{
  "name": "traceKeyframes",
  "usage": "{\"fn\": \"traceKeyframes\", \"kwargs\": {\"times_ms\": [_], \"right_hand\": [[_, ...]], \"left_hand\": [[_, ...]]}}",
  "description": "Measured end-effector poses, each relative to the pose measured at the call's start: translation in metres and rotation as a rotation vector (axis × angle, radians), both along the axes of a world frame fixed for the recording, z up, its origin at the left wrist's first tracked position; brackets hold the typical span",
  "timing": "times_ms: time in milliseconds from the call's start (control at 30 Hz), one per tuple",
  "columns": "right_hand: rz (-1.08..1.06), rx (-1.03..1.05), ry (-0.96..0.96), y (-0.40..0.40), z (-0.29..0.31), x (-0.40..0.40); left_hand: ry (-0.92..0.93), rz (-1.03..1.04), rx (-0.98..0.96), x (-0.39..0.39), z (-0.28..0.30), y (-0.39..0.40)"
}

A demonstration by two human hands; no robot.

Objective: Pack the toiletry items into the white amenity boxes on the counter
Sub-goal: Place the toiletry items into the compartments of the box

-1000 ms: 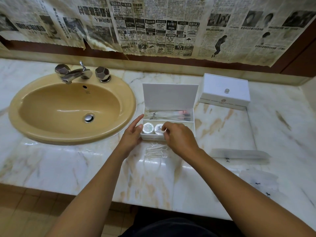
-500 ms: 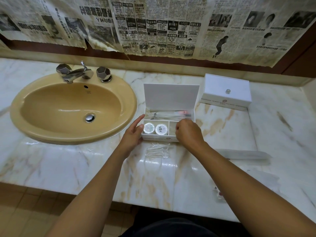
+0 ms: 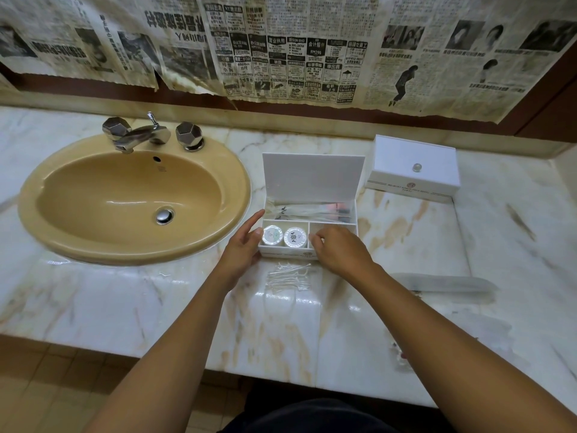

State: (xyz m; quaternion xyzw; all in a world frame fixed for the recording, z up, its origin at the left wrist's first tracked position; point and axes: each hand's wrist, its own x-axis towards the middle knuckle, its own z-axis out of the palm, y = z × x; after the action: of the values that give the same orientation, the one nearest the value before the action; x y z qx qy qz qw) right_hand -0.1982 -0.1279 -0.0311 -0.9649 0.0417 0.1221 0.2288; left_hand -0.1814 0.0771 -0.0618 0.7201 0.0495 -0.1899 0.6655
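An open white amenity box (image 3: 313,178) stands on the marble counter with its lid upright. Two round wrapped soaps (image 3: 272,235) (image 3: 295,236) fill its front left compartment. Clear-wrapped long items (image 3: 312,210) lie in the back compartment. My left hand (image 3: 243,248) rests with straight fingers against the box's left wall. My right hand (image 3: 340,251) hovers over the front right compartment with fingers curled; I see nothing in them. A clear packet of cotton swabs (image 3: 288,276) lies on the counter just in front of the box.
A second white amenity box (image 3: 412,170), lid closed, sits at the back right. A long clear-wrapped packet (image 3: 443,282) lies right of my right arm. The tan sink (image 3: 125,198) and chrome faucet (image 3: 137,134) are to the left. Newspaper covers the wall.
My right hand left the second soap and shifted right, from the soap compartment to the front right compartment. My left hand has stayed at the box's left side.
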Motion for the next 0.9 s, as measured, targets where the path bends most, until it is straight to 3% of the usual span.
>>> {"fn": "traceKeyframes", "kwargs": {"times_ms": [100,200,333,600,900], "right_hand": [[0.000,0.008,-0.079,0.001,0.004,-0.002],[-0.006,0.059,-0.284,0.009,0.010,-0.007],[0.128,0.149,-0.508,0.029,0.012,-0.018],[0.386,-0.052,-0.177,0.046,-0.018,-0.040],[0.380,-0.150,-0.148,0.038,-0.026,-0.044]], "left_hand": [[0.003,0.008,0.002,0.001,-0.001,0.000],[-0.002,0.009,0.004,0.001,-0.003,0.001],[-0.010,0.009,0.011,0.001,-0.004,0.001],[-0.009,0.016,-0.013,0.001,-0.004,0.000],[-0.003,0.026,-0.024,0.001,-0.005,0.000]]}}
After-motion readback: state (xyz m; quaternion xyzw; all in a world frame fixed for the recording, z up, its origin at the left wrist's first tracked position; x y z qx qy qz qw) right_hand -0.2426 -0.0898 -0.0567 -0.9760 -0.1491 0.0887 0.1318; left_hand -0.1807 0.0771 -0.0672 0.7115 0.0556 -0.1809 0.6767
